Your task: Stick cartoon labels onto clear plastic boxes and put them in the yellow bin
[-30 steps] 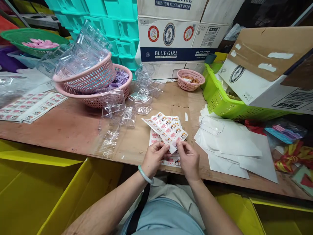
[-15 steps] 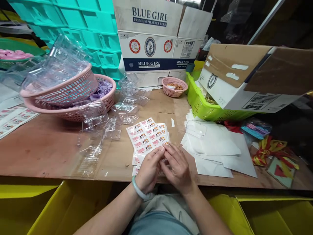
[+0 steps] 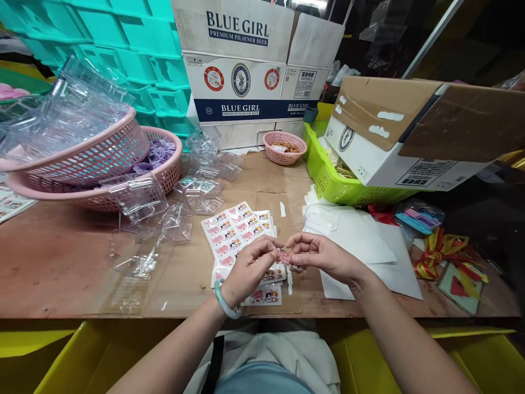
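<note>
Between my two hands is a small pink-printed sticker [image 3: 283, 256], pinched at its left end by my left hand [image 3: 254, 265]. My right hand [image 3: 322, 254] grips its right end, fingers curled. Sticker sheets [image 3: 229, 232] printed with pink lettering and orange-and-white cartoon animals lie under and to the left of my hands. My left wrist wears a pale green bangle. To the right of my right hand are loose white paper sheets [image 3: 369, 241] with a clear plastic piece [image 3: 322, 220] on top.
Pink baskets [image 3: 164, 178] at left hold clear plastic cases [image 3: 86, 117] and purple pieces. More clear cases [image 3: 137, 197] lie on the table. A small pink basket [image 3: 285, 158], a green basket [image 3: 328, 183], a tilted carton [image 3: 369, 148] and a beer carton [image 3: 241, 82] stand behind. Red-yellow ribbons [image 3: 438, 254] lie right.
My hands have moved apart, and the sticker now shows stretched between them. My right forearm has swung outward. The camera view has shifted slightly to the right.
</note>
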The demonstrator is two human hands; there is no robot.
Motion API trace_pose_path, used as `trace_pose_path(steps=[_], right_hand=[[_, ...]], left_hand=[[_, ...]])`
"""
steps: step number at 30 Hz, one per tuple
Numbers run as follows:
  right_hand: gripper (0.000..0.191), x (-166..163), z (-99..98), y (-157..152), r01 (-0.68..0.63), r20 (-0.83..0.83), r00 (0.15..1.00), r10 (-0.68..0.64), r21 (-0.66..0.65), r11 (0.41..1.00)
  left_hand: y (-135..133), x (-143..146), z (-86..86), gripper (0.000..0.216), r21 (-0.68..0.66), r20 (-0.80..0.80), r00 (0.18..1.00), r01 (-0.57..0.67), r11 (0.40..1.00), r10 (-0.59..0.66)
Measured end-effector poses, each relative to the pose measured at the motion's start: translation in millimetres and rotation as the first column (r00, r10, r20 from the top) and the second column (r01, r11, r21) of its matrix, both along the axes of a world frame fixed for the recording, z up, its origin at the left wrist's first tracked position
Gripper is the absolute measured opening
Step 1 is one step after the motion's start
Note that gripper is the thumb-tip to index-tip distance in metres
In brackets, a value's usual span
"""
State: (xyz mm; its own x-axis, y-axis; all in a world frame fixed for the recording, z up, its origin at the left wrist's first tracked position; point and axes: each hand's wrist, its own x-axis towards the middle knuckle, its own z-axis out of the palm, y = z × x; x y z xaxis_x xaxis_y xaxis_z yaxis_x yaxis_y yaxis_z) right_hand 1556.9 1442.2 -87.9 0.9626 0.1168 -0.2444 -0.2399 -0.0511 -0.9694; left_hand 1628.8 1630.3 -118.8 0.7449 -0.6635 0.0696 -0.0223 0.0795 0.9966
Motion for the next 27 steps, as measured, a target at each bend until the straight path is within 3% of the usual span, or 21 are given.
trace_pose_path(steps=[2,3,4,6,8,10,12,14,16,19,21,24,27], right_hand=[[0.026,11,1.5,-11,0.118,0.155,0.984,-0.091,-0.176,0.977],[0.023,20,1.7,-21,0.224,0.284,0.949,-0.134,-0.311,0.924],[0.02,29,1.3,-33,0.33,0.415,0.9,-0.132,-0.453,0.828],[0.021,51,-2.7,-61,0.45,0.553,0.833,0.021,-0.699,0.555],[0.043,70,-11.6,-87,0.377,0.453,0.863,0.222,-0.872,0.312],[0.058,82,-22.9,-102,0.246,0.299,0.899,0.32,-0.949,0.196],[0.058,86,-32.0,-102,0.243,0.298,0.893,0.338,-0.95,0.195],[0.054,83,-35.5,-88,0.399,0.466,0.846,0.259,-0.876,0.27],[0.051,77,-34.4,-62,0.616,0.681,0.727,0.081,-0.701,0.359],[0.051,67,-32.6,-10,0.809,0.834,0.507,-0.219,-0.373,0.453],[0.051,60,-35.6,26,0.843,0.836,0.41,-0.366,-0.194,0.501],[0.056,49,-43.8,65,0.833,0.768,0.339,-0.544,0.023,0.552],[0.066,35,-47.1,74,0.784,0.671,0.388,-0.632,0.121,0.609]], left_hand=[[1,3,-5.2,0.016,0.037,-0.023,0.995,-0.094,0.995,0.095],[2,3,-8.6,0.019,0.059,-0.028,0.988,-0.149,0.987,0.151],[3,3,-12.2,0.024,0.077,-0.017,0.978,-0.204,0.976,0.206],[7,2,-19.8,0.031,0.081,0.062,0.96,-0.278,0.957,0.274],[12,0,-26.6,0.032,0.074,0.178,0.952,-0.267,0.961,0.25],[16,-4,-31.7,0.029,0.099,0.241,0.961,-0.162,0.982,0.134],[17,-10,-34.4,0.025,0.115,0.226,0.973,-0.065,0.991,0.037],[13,-14,-34.8,0.027,0.067,0.123,0.991,-0.068,0.995,0.06],[5,-17,-33.1,0.038,-0.017,-0.069,0.986,-0.155,0.988,0.153],[-11,-16,-28.4,0.056,-0.167,-0.434,0.883,-0.272,0.948,0.177],[-18,-13,-24.7,0.059,-0.283,-0.616,0.784,-0.313,0.906,0.078],[-16,-11,-19.8,0.057,-0.41,-0.734,0.669,-0.297,0.862,-0.118],[0,-11,-17.0,0.049,-0.391,-0.746,0.656,-0.296,0.871,-0.112]])
